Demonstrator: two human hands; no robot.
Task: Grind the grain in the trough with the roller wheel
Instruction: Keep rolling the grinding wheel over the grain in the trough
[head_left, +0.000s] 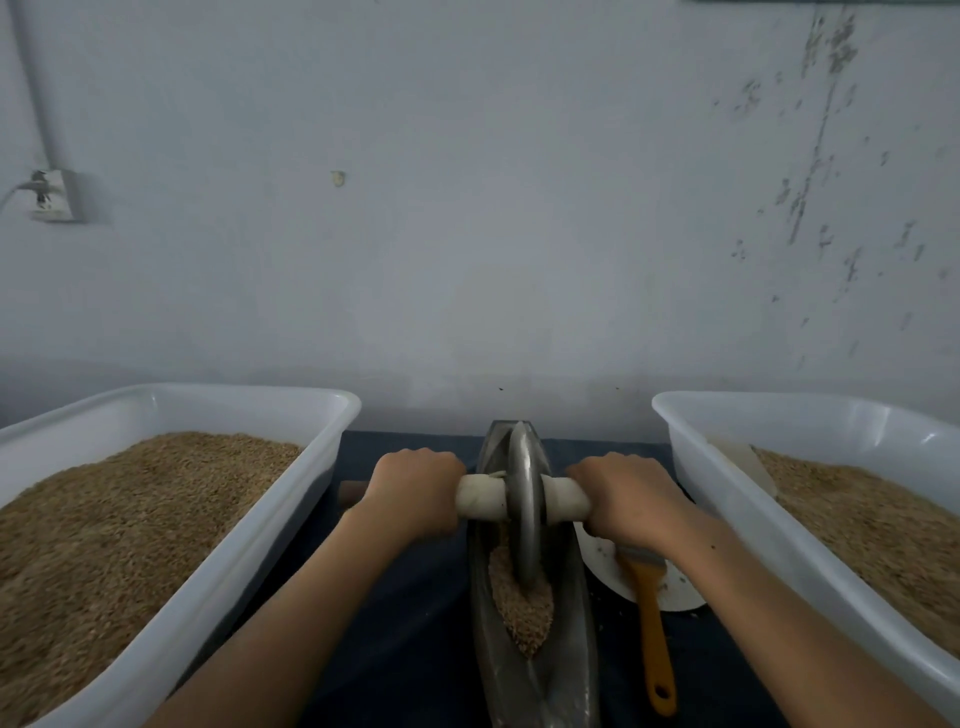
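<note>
Between two white tubs (249, 519) of grain, the roller wheel (523, 499) stood upright in the trough (566, 649). Left hand (415, 491) and right hand (626, 499) had fingers curled around its cloth-wrapped axle (480, 498), either side of the wheel.

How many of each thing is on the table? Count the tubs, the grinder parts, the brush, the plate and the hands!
White tubs of grain: 2, left tub and right tub
Metal trough: 1
Roller wheel: 1
Orange-handled brush: 1
White plate: 1
Hands on the wheel's handle: 2, left hand and right hand
Total: 8
</note>
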